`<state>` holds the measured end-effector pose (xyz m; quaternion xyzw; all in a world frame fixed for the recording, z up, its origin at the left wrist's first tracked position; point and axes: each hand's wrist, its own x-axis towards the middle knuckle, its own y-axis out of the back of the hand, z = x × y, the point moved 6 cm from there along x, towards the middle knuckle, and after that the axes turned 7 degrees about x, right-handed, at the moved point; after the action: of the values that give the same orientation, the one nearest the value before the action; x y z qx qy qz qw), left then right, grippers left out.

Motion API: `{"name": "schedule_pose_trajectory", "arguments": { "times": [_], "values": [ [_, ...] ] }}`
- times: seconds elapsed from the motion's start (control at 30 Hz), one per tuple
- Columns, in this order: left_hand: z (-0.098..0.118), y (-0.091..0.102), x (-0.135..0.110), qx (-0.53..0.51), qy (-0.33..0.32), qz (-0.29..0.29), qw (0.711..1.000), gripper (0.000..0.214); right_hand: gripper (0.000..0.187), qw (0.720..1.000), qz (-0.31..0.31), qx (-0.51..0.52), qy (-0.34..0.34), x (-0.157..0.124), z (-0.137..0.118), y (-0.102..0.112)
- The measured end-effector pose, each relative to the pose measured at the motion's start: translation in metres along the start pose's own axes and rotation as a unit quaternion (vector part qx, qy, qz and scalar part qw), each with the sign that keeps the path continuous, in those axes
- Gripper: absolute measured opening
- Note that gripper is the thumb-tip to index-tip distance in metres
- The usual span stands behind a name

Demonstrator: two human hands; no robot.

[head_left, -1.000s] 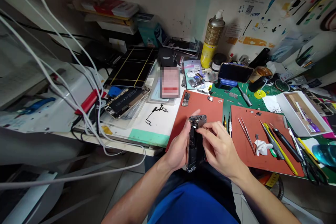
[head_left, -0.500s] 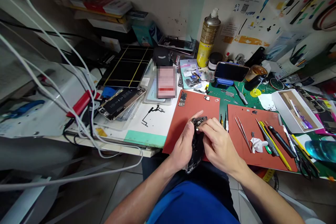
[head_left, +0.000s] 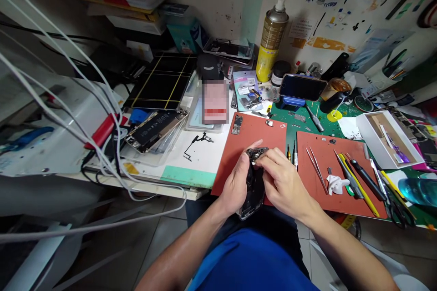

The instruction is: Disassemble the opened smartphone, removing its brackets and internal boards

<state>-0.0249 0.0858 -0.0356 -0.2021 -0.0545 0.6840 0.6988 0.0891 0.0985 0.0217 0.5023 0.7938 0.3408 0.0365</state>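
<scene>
An opened black phone housing (head_left: 251,198) is tilted over the near edge of the left red mat (head_left: 228,157). My left hand (head_left: 236,184) is wrapped round its left side, thumb near the top end. Bare inner parts show at that top end. My right hand (head_left: 282,179) is closed, its fingertips pinched together at the upper inside of the housing. A tiny pale piece shows by those fingertips, but what they pinch is too small to name. A small circuit board (head_left: 236,124) lies at the mat's far left corner.
On the right red mat (head_left: 307,191) lie tweezers (head_left: 317,170), a crumpled tissue (head_left: 337,184) and several pen-like tools. Screwdrivers (head_left: 295,154) stand between the mats. A phone on a blue stand (head_left: 302,90) and a spray can (head_left: 272,38) are behind. White cables (head_left: 118,163) hang at left.
The view has shifted slightly. Both hands keep nearly the same hold on the phone housing, with the right fingertips still at its top end.
</scene>
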Motion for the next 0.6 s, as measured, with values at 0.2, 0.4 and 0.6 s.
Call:
{"name": "schedule_pose_trajectory", "arguments": {
  "times": [0.2, 0.4, 0.6],
  "values": [
    [0.001, 0.009, 0.003, -0.091, 0.086, -0.004, 0.992, 0.062, 0.042, 0.997, 0.052, 0.055, -0.02, -0.021, -0.004, 0.018],
    [0.012, 0.006, 0.005, -0.181, 0.087, -0.041, 0.979, 0.064, 0.032, 0.917, 0.072, 0.232, -0.316, -0.067, 0.028, -0.005],
    [0.013, 0.004, 0.008, -0.165, 0.105, -0.033, 0.98, 0.063, 0.044, 0.794, -0.001, 0.487, -0.364, -0.08, 0.026, -0.051]
  ]
}}
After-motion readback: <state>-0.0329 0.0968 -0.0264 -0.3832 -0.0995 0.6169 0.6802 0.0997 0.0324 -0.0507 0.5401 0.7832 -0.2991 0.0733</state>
